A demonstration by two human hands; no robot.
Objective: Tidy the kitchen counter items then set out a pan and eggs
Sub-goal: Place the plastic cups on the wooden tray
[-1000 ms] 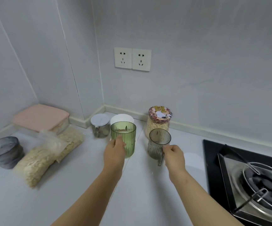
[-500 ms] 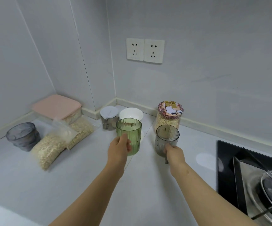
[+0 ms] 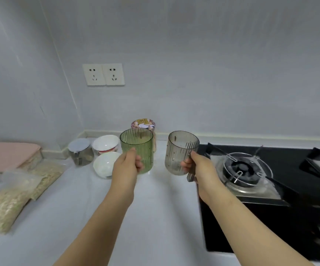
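My left hand (image 3: 127,166) grips a green ribbed plastic cup (image 3: 138,148), held upright above the white counter (image 3: 155,208). My right hand (image 3: 199,169) holds a grey ribbed plastic cup (image 3: 180,150) by its handle, also lifted and upright, just left of the stove. Both cups look empty. No pan or eggs are in view.
Behind the cups stand a jar with a cartoon lid (image 3: 143,124), two white bowls (image 3: 105,164), and a steel lidded pot (image 3: 79,151). Bags of oats (image 3: 19,191) and a pink-lidded box (image 3: 9,156) lie at the left. A black gas stove (image 3: 270,189) fills the right.
Both hands have lifted the cups off the counter and brought them nearer. The view has swung right, showing more of the stove; a second white bowl now shows.
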